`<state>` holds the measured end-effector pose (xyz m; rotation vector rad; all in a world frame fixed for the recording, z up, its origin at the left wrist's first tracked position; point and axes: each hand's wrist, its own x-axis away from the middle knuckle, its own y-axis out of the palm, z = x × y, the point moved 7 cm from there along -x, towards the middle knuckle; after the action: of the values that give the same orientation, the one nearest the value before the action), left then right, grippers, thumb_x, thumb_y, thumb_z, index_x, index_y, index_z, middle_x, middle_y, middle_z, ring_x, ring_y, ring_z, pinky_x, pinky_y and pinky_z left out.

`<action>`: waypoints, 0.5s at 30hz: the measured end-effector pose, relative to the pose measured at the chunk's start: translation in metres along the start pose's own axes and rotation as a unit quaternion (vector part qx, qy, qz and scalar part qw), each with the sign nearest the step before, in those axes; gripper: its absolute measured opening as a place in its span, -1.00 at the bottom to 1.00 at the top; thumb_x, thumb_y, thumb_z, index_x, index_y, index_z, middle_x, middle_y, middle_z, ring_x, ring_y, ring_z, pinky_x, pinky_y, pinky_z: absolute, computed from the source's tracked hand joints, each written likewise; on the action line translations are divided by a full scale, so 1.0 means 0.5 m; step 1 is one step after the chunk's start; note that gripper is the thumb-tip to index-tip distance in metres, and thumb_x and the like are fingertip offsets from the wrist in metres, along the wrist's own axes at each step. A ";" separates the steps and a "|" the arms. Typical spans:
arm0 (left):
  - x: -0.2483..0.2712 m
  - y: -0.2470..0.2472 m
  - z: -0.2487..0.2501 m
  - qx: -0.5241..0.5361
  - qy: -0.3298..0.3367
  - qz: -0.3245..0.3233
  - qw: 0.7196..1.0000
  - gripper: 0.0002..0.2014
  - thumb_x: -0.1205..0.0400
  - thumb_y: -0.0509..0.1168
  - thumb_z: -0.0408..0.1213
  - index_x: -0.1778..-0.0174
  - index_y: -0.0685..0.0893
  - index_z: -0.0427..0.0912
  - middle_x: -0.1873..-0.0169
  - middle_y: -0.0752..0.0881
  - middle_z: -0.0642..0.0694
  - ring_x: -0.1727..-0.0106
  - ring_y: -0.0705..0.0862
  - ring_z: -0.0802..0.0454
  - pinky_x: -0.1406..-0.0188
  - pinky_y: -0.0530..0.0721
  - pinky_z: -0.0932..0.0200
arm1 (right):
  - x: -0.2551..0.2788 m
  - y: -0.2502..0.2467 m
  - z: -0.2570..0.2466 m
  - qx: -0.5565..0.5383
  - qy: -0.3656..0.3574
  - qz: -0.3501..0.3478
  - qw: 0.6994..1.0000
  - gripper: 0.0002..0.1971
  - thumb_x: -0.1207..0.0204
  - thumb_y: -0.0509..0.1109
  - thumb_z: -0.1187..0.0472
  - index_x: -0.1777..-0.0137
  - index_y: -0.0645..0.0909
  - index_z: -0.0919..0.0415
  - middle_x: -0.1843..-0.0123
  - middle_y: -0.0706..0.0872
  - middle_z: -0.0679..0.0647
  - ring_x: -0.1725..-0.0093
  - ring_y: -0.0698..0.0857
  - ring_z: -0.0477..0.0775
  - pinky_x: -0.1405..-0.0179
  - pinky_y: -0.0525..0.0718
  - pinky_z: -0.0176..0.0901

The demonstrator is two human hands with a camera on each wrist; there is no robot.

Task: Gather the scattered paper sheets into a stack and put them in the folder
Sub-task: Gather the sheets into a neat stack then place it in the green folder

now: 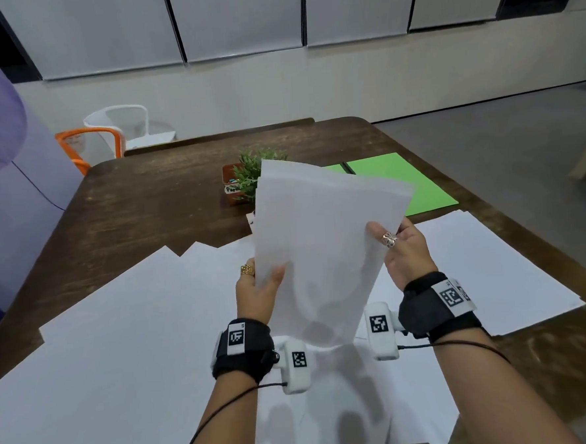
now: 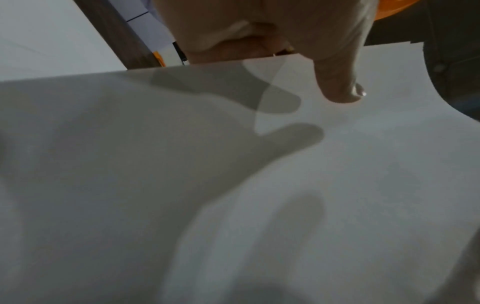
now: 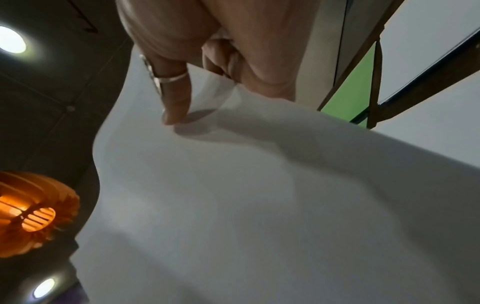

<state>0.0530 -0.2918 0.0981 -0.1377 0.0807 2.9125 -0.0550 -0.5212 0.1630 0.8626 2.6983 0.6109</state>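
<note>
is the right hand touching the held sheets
Touching. The right wrist view shows the right hand pinching the held sheets, a ringed finger pressed on top.

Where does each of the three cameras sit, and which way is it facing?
Head: on the head, facing forward and down at the table, green folder and held paper stack; both hands and forearms show.
Left wrist: along the left hand, facing the stack's face; thumb on it.
Right wrist: along the right hand, tilted up towards a ceiling lamp.
Shared: all three show the stack; head and right wrist, the folder.
</note>
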 end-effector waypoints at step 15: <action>0.002 0.003 0.017 -0.090 0.065 0.084 0.990 -0.59 -0.47 0.49 -0.17 -0.16 0.56 -0.23 0.09 0.69 0.04 0.03 0.71 0.06 -0.04 0.67 0.16 | 0.004 0.006 0.002 0.199 -0.058 0.006 0.978 -0.52 -0.30 0.56 0.47 -0.04 0.53 -0.07 0.03 0.64 0.02 0.08 0.64 -0.06 0.07 0.66 -0.23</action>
<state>0.0508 -0.2925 0.1067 -0.3676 -0.1575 3.0724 -0.0548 -0.5174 0.1632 0.9707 2.7500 0.0136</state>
